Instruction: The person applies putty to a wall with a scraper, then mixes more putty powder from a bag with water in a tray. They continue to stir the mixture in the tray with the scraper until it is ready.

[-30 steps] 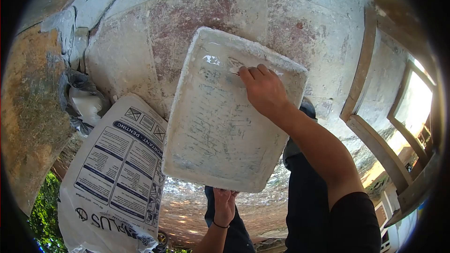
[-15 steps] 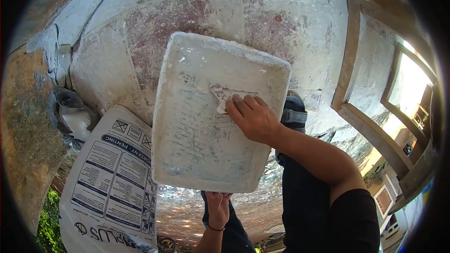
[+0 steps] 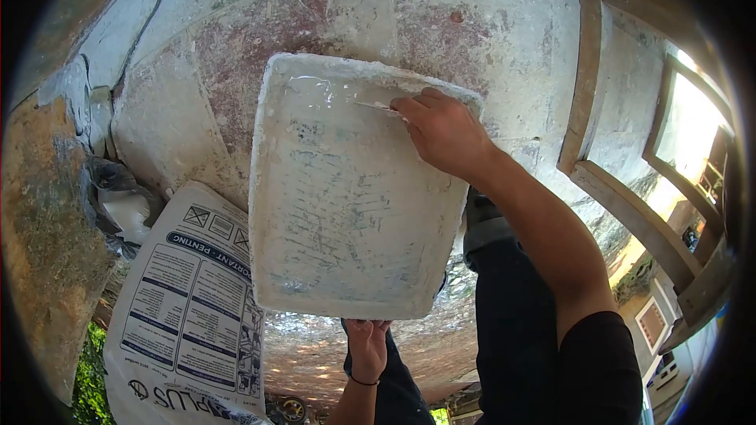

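Reaching across, my right hand (image 3: 445, 135) pinches a putty knife (image 3: 376, 106) near the plaster tray's (image 3: 331, 212) far rim. My left hand (image 3: 368, 348) grips its near edge; a printed sack (image 3: 185, 307) lies beside.

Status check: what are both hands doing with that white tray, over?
Left hand grips tray at near edge. Right hand presses scraper blade into far corner. Nothing blocking.

The floor (image 3: 472, 24) is worn concrete, streaked with white plaster over faded red patches. A printed white sack (image 3: 185, 307) lies at the lower left, with crumpled plastic (image 3: 118, 197) beside it and greenery (image 3: 87, 378) past its edge. Weathered wooden frames (image 3: 630, 212) stand at the right, lit by bright sun.
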